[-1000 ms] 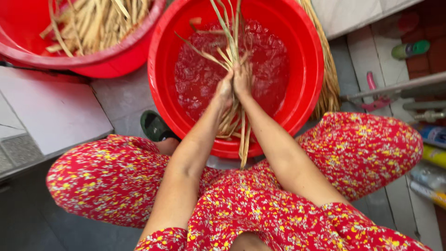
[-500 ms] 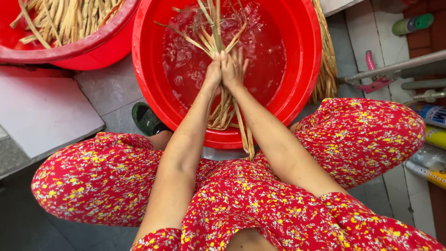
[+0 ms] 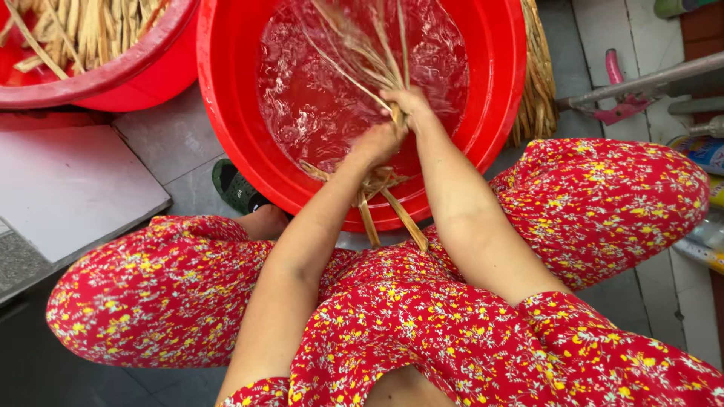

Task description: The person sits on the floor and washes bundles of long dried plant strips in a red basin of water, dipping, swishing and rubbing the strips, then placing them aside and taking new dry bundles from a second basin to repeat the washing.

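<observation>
Pale tan fibrous stalks in a wet bundle [image 3: 375, 68] held over the water of the large round red plastic basin [image 3: 498, 90]; clamped tight by both grips, left hand [image 3: 379, 141] below, right hand [image 3: 408, 100] above; loose ends trailed over the near rim toward the red floral lap [image 3: 422, 316]. Likely risks: slick stalks slipping free; splashed water wetting the grey tiled floor [image 3: 151, 143]; second red basin of stalks [image 3: 113, 53] close alongside, easily knocked.
</observation>
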